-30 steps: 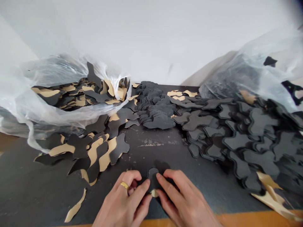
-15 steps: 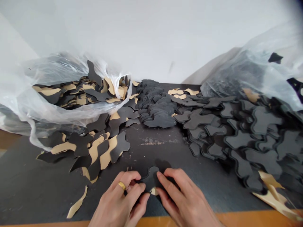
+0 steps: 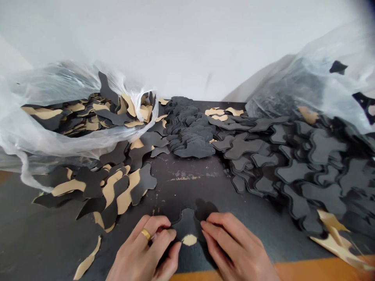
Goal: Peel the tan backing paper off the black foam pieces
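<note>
the ringed left hand [image 3: 141,247] and the right hand [image 3: 234,246] lie half-curled, fingertips against both sides of a wavy black foam piece [image 3: 187,225], evenly steadying it around its small tan paper patch [image 3: 189,240], any firm grip unclear.

On the dark table [image 3: 52,238] lie a stack of black cut pieces [image 3: 190,132] in the middle, a big pile [image 3: 307,171] at right, tan-backed pieces [image 3: 123,193] at left, and two plastic bags [image 3: 52,144].

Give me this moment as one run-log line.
left hand: at edge of black cut-out | right hand: at same cut-out | tan backing: showing between hands
</note>
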Available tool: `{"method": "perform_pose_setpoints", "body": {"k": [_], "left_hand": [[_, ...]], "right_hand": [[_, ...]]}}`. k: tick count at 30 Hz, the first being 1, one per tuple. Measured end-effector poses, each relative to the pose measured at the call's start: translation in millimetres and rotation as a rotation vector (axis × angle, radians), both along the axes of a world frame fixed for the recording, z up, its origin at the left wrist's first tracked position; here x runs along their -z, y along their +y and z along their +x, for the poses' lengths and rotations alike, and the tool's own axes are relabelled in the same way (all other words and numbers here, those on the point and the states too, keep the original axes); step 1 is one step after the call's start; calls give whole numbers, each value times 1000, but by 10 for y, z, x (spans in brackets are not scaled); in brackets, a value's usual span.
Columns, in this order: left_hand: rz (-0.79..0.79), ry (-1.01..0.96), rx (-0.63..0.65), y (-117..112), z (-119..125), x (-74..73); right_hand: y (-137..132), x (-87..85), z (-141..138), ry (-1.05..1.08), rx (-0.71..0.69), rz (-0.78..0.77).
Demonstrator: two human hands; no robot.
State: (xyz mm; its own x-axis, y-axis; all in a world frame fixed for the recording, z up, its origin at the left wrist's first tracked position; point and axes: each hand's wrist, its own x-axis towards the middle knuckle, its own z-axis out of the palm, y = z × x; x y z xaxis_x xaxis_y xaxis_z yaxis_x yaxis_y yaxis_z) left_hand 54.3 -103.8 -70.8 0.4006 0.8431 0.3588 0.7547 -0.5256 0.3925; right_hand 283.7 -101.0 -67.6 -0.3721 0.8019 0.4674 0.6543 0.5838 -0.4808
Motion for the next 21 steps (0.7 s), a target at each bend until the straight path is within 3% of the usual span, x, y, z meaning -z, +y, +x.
{"method": "perform_pose_setpoints", "body": {"k": [5, 10, 16, 21], "left_hand": [[-20, 28, 11, -17, -9, -11], [-17, 82, 55, 74, 37, -168], [-111, 73, 420, 342, 85, -315], [-226, -81, 502, 510, -28, -265]], "right_hand": [[-4, 26, -7, 35, -11, -51], [-17, 43, 0, 50, -19, -87], [-10, 56, -34, 79, -12, -105], [-12, -47, -34, 22, -23, -86]]}}
